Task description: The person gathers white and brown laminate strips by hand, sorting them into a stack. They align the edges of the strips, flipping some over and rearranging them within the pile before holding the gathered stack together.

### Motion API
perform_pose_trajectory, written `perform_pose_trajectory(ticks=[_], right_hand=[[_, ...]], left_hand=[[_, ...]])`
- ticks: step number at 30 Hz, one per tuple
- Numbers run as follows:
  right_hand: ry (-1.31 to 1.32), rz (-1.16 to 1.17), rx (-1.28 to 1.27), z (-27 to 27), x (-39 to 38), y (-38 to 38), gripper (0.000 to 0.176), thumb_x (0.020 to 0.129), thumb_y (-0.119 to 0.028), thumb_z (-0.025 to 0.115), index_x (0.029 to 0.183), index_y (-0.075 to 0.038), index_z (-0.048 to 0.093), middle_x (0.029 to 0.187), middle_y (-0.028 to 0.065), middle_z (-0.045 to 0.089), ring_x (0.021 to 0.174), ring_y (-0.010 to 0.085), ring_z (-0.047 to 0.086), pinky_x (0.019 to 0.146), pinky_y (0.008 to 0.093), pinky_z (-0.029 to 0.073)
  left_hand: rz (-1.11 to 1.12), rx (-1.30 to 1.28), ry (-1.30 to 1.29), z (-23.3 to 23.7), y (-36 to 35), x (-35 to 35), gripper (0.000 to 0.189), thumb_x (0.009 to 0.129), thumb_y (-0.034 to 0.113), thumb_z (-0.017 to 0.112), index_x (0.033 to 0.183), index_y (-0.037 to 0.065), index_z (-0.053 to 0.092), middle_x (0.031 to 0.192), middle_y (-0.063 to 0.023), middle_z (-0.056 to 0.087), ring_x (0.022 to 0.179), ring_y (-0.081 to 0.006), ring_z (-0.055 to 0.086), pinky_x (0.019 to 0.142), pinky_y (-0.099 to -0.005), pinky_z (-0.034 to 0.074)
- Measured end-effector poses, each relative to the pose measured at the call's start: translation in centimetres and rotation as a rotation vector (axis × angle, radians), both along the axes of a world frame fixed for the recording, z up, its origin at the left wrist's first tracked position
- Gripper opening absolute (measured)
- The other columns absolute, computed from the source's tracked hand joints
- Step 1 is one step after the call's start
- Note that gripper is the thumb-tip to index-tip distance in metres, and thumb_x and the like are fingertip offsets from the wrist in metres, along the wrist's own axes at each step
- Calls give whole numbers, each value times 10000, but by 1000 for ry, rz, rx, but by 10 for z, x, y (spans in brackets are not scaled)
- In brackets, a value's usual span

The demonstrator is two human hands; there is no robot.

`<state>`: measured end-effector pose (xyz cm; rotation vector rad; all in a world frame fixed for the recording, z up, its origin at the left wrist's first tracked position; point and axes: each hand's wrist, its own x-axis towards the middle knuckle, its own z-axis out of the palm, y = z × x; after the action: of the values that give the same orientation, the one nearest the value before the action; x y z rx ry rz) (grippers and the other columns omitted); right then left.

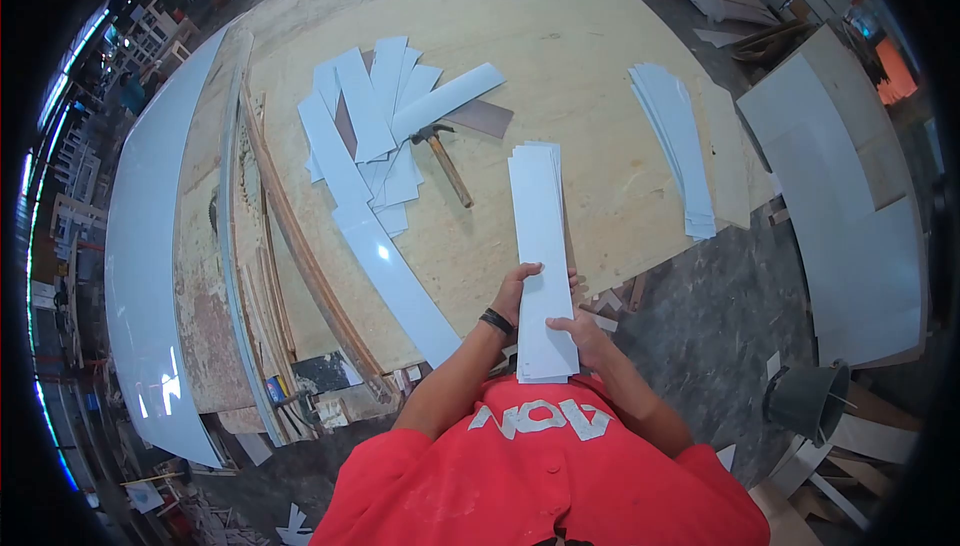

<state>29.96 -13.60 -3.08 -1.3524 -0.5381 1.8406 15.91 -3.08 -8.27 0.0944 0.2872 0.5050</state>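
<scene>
A stack of long white strips (540,216) is held against my body, its far end over the wooden work table (600,16). My left hand (515,291) grips the stack's left edge, thumb on top. Nearer to me, my right hand (588,339) clasps the right edge, its thumb also on the top strip. A claw hammer (448,171) with a wooden handle lies left of the stack. Beyond it spreads a loose pile of white strips (365,106), with a brownish strip (485,118) poking out. One long white strip (390,266) runs toward my left forearm.
A fanned stack of white strips (675,151) lies on the table's right side. Long wooden mouldings (290,216) line the left side, beside a large white panel (150,246). To the right are another large panel (840,166), a dark bucket (808,398) and offcuts on the floor.
</scene>
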Motion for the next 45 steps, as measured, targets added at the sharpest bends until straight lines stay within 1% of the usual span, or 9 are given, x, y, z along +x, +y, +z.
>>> perform_pose_trajectory(ticks=[2,4,5,8,11,19,34,44,45], right_hand=[[-80,7,-43,-3,-1,-4,434,876,-183,699,1223,20,537,1012,96,668,896,218,670,837,363,553],[-595,23,118,-2,5,2,569,831,-271,782,1236,34,525,1054,123,656,946,198,654,830,333,534],[-593,27,110,0,6,4,569,831,-271,782,1236,34,525,1054,123,656,946,198,654,830,333,534],[-492,-65,149,1,8,15,538,797,-233,821,1179,29,547,1013,134,663,906,189,660,796,329,541],[-379,-174,96,-20,10,17,488,776,-186,835,1123,25,565,983,128,668,865,178,662,780,322,541],[-185,-256,49,-20,26,10,353,788,-112,808,1045,28,611,924,103,690,771,159,669,716,298,542],[315,-180,-35,-42,61,18,271,951,-194,642,1133,6,636,1034,107,715,868,179,709,799,320,577],[361,-209,-39,-50,51,17,264,951,-178,642,1150,-6,629,1055,96,705,884,163,695,816,314,564],[220,-216,46,-44,52,20,261,949,-171,644,1149,-4,631,1041,93,704,876,163,691,807,310,561]], left_hand=[[-35,25,86,-5,-5,-5,674,907,357,578,1381,-95,419,1310,-240,575,1188,-314,596,1053,-424,462],[-118,197,443,3,0,-8,585,902,329,582,1333,-52,481,1218,-212,629,1068,-295,654,958,-415,522],[-118,188,444,8,-1,-8,585,902,329,582,1333,-52,481,1218,-212,629,1068,-295,654,958,-415,522],[-77,264,602,15,-1,-13,491,906,308,594,1270,-16,533,1128,-177,665,964,-281,681,885,-405,550],[46,-38,265,5,-1,-16,453,912,274,619,1247,-20,543,1075,-151,674,925,-269,685,878,-395,555],[-2,162,539,12,-8,-12,400,889,265,656,1162,-18,580,1016,-136,679,851,-220,698,745,-350,594],[2,72,439,16,-7,-22,391,879,230,650,1183,-4,573,1027,-119,678,827,-220,707,747,-356,604],[116,467,666,12,-4,-16,409,868,154,615,1213,-60,563,1042,-124,672,879,-211,666,844,-345,545],[77,409,702,13,-3,-19,394,881,154,592,1211,-59,561,1047,-128,669,891,-217,675,820,-344,561]])
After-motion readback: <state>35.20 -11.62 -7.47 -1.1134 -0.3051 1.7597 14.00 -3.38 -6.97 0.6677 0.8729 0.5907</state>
